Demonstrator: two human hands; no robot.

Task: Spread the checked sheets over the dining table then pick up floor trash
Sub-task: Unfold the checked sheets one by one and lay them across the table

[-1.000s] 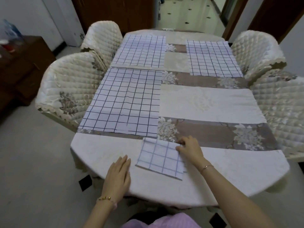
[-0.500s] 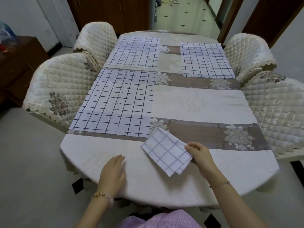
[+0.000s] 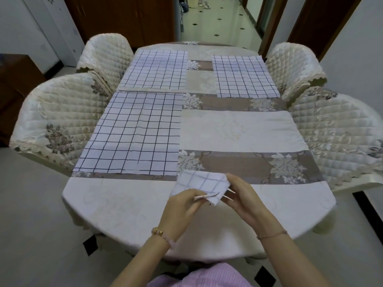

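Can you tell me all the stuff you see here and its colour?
table: one, cream and brown flowered cloth, centre
spread checked sheets: three, white with dark lines, flat on the table, near left, far left, far right
folded checked sheet: one, white with faint lines, held over the table's near end
chairs: four, cream quilted covers, two each side
cabinet: one, dark brown, far left
clothing: one, purple striped, bottom edge
bracelets: two, gold-coloured, one on each wrist
left hand: one, pinches the folded checked sheet's near edge
right hand: one, holds its right side
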